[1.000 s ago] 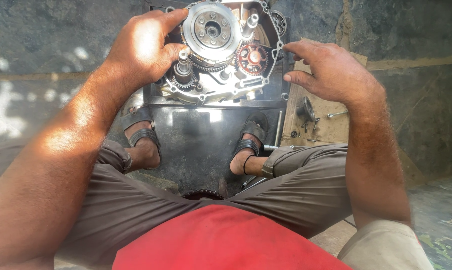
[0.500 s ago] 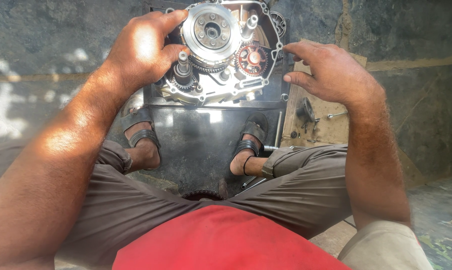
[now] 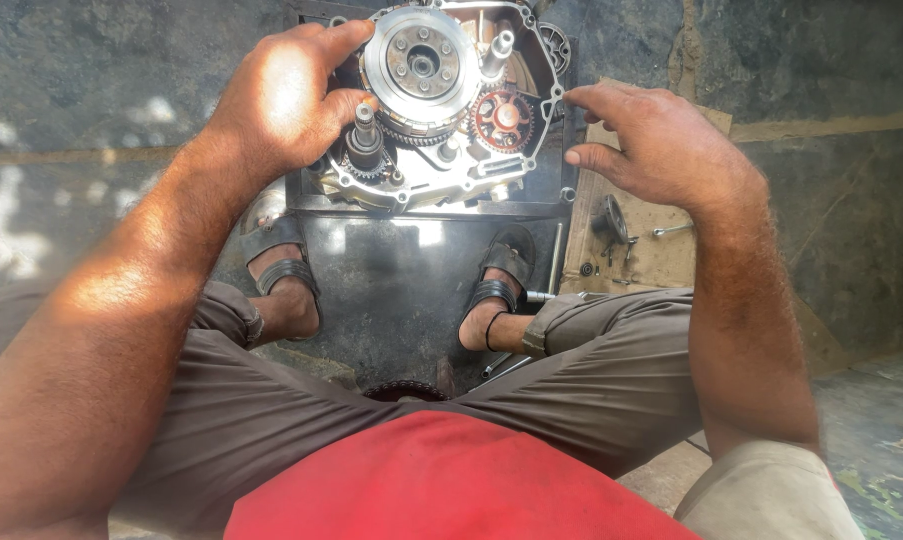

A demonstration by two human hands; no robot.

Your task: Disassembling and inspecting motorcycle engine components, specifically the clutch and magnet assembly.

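An opened engine case [image 3: 441,175] stands on a dark metal tray [image 3: 401,270] on the floor between my feet. In it sit a round silver clutch assembly [image 3: 419,65], a reddish gear [image 3: 501,117] and a short splined shaft [image 3: 364,135]. My left hand [image 3: 286,95] grips the left side of the clutch assembly, fingers curled over its rim. My right hand [image 3: 651,145] hovers at the case's right edge, fingers apart, its fingertip touching the rim and holding nothing.
My sandalled feet [image 3: 286,275] rest on the tray. A piece of cardboard [image 3: 651,250] at the right carries a small round part [image 3: 611,220], a bolt [image 3: 671,232] and other loose pieces. A sprocket [image 3: 403,390] shows near my lap. Dark stone floor surrounds everything.
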